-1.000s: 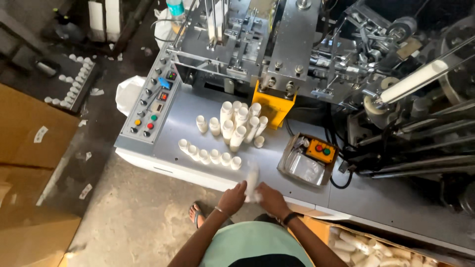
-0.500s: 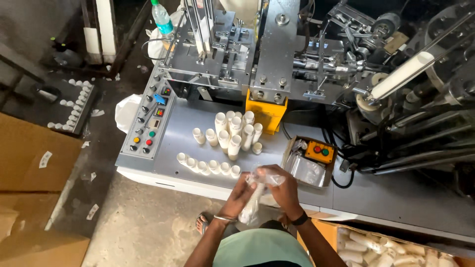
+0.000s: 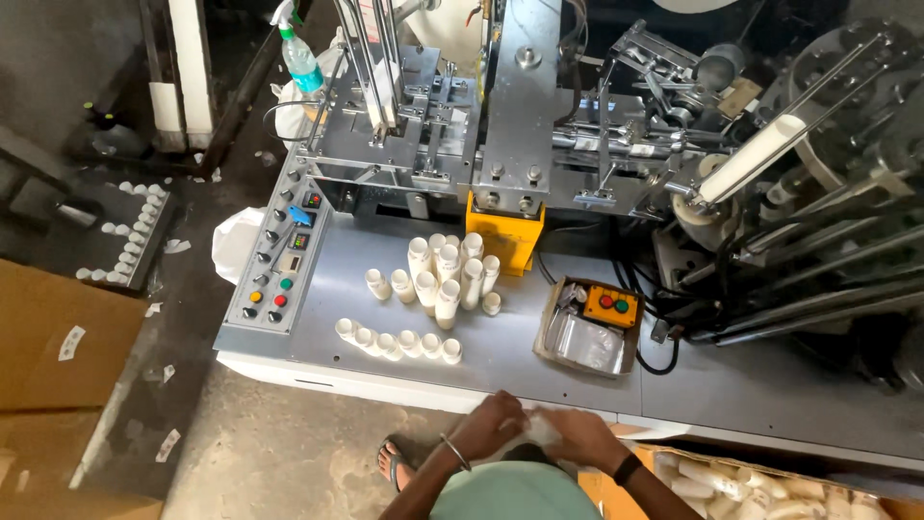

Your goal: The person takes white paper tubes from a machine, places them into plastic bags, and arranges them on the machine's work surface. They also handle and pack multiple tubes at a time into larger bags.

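Note:
My left hand, with a bangle at the wrist, and my right hand, with a dark wristband, meet close to my body just below the front edge of the grey machine table. Both close on a crumpled clear plastic sleeve with something white inside; its contents are hard to make out. On the table ahead stand several stacks of white paper cups, and a row of cups lies on its side nearer to me.
A control panel with coloured buttons sits at the table's left. An open tray with a yellow button box is at the right. The cup-forming machine fills the back. An open carton of cups is lower right; cardboard boxes stand left.
Both hands have drawn back from over the table edge toward my body, carrying the plastic-wrapped cups; the long stack seen upright before is now bunched between my hands.

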